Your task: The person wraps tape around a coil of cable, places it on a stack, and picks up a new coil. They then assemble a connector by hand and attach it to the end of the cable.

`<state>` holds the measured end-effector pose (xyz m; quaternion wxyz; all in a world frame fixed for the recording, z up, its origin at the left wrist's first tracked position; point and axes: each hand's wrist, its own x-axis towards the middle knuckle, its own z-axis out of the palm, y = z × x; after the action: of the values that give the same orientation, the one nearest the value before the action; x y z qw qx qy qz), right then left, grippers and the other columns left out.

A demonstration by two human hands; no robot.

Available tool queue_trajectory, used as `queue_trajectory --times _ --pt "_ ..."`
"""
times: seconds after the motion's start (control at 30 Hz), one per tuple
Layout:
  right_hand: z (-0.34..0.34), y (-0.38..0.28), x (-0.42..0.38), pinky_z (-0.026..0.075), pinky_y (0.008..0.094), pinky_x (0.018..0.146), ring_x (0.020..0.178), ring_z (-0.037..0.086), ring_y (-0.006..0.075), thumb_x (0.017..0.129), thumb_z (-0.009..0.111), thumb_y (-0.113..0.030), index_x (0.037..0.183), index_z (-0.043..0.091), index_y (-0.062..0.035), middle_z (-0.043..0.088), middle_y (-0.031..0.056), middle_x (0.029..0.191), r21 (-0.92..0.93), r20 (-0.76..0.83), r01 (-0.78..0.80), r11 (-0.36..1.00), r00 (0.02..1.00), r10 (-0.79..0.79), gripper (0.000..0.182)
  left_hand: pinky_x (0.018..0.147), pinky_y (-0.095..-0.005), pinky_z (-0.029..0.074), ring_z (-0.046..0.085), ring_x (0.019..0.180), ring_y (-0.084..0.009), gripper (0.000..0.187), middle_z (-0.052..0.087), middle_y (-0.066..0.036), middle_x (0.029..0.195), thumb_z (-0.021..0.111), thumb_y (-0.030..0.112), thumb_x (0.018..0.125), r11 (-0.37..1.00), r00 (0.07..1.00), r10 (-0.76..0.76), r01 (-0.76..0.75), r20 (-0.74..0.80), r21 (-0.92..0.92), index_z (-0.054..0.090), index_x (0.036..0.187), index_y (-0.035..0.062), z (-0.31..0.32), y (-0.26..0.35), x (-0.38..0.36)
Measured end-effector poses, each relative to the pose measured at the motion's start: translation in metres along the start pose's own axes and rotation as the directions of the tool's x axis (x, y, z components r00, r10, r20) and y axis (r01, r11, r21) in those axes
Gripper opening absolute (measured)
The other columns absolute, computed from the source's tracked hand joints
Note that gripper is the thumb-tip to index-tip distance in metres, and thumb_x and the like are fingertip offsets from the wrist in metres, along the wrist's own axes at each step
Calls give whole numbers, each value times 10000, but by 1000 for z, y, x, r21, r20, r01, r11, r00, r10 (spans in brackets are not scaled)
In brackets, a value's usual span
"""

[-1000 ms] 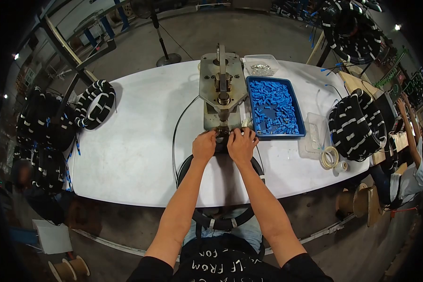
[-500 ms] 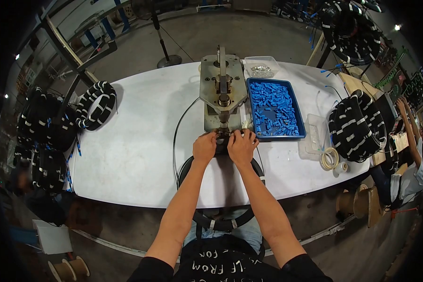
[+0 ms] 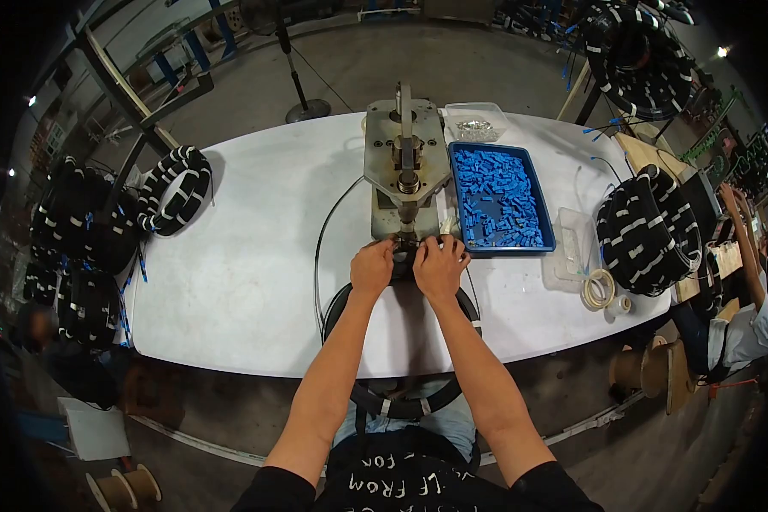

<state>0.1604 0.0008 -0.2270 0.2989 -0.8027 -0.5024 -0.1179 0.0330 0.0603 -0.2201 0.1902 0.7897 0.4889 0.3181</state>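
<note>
A metal bench press (image 3: 382, 162) with an upright lever stands at the middle of the white table. Right below its ram, my left hand (image 3: 373, 267) and my right hand (image 3: 439, 267) are side by side, fingers curled inward and closed. Whatever they pinch is hidden by the fingers and the dark gap under the ram. A black cable coil (image 3: 442, 396) with white tape bands hangs around my forearms, over the table edge and my lap. One thin cable (image 3: 318, 256) loops left of the press.
Right of the press are a blue tray (image 3: 548, 246) of small blue connectors, a clear box (image 3: 478, 111) of metal bits and another clear container (image 3: 563, 247). Taped cable coils stand left (image 3: 175, 192) and right (image 3: 648, 230). A tape roll (image 3: 598, 290) lies nearby. Another person's arm (image 3: 747, 247) shows far right.
My hands hold the same place under the press. Only the other person's arm at the far right has shifted slightly.
</note>
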Motion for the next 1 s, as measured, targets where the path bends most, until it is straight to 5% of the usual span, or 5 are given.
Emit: queue_trajectory --times 1.0 --pt "-1 -1 3 350 523 920 1104 477 318 906 591 -243 970 654 -122 565 121 1099 14 -18 -13 1000 1000 14 151 670 -473 524 648 760 -396 191 685 -163 865 569 158 894 1000 999 16 -16 -30 4 723 993 103 1 1 3"
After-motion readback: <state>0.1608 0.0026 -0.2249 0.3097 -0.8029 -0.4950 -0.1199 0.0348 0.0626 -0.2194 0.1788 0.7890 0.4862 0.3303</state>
